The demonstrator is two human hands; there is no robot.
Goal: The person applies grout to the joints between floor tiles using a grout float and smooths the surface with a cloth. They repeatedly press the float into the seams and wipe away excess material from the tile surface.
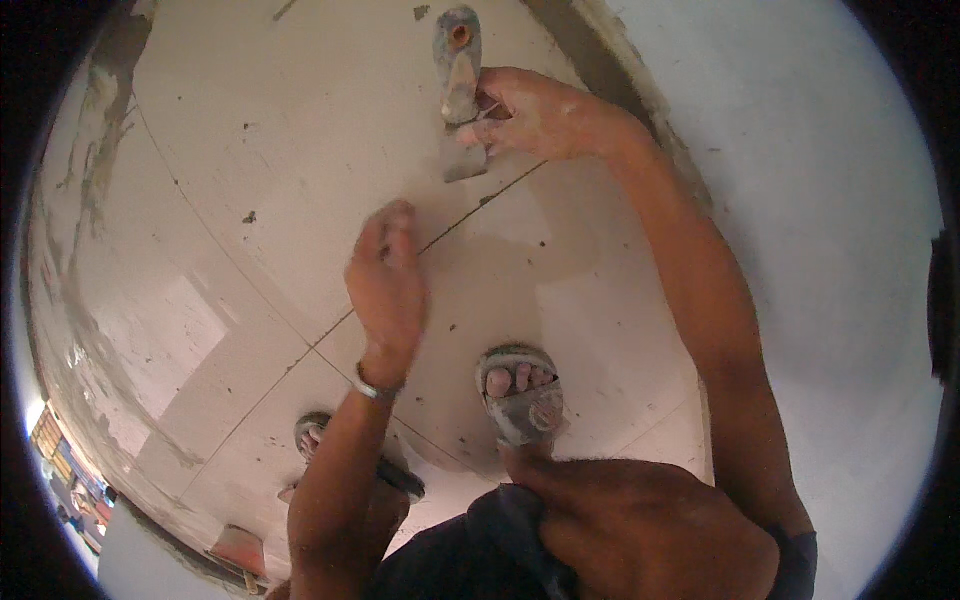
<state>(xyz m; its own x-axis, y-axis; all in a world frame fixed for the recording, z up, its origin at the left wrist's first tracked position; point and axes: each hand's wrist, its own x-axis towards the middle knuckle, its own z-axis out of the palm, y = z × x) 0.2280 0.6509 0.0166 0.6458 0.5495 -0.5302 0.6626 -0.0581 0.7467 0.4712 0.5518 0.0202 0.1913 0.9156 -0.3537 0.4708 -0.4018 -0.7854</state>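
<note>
My right hand (510,115) reaches in from the right and grips a putty knife (462,75) low over the tiled floor. Its worn grey handle, with an orange-rimmed hole, points away from me; the pale blade lies on the near side, by my fingers. My left hand (385,275), slightly blurred, hovers above the tiles near a dark joint (440,238). Its fingers are curled closed, and whatever may be inside them is hidden. A light metal bracelet (372,384) circles that wrist.
A pale wall (830,280) rises along the right, with a rough strip (600,60) at its foot. My sandalled feet (520,395) rest on the tiles. A reddish flat tool (238,550) lies at lower left. Cement smears (85,200) mark the left edge, and small crumbs dot the floor.
</note>
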